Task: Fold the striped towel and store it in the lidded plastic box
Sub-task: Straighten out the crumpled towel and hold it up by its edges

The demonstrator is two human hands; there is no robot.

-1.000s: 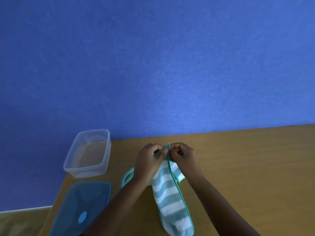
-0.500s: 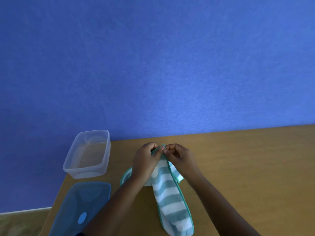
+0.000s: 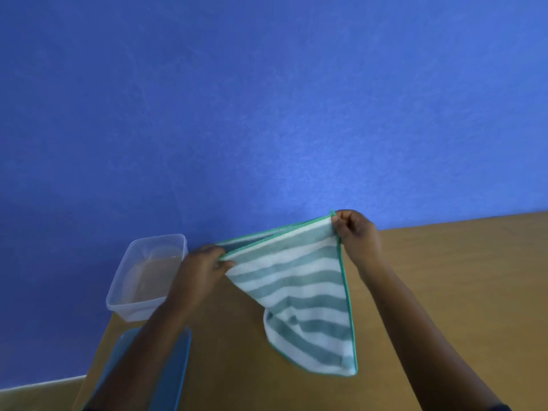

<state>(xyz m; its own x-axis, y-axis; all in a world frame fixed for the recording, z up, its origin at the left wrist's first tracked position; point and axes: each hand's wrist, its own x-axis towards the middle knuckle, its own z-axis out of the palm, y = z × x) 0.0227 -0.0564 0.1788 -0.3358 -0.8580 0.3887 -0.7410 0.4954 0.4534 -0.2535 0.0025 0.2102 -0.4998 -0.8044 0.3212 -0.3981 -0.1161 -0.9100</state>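
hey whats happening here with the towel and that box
A person is holding a striped towel up over a wooden table, stretched between both hands. The left hand pinches one top corner and the right hand pinches the other, held higher, so the cloth hangs in a doubled triangle. The clear box sits open at the table's left edge, with nothing visible inside, and its blue lid lies on the table just nearer the person. The towel is not in the box yet.
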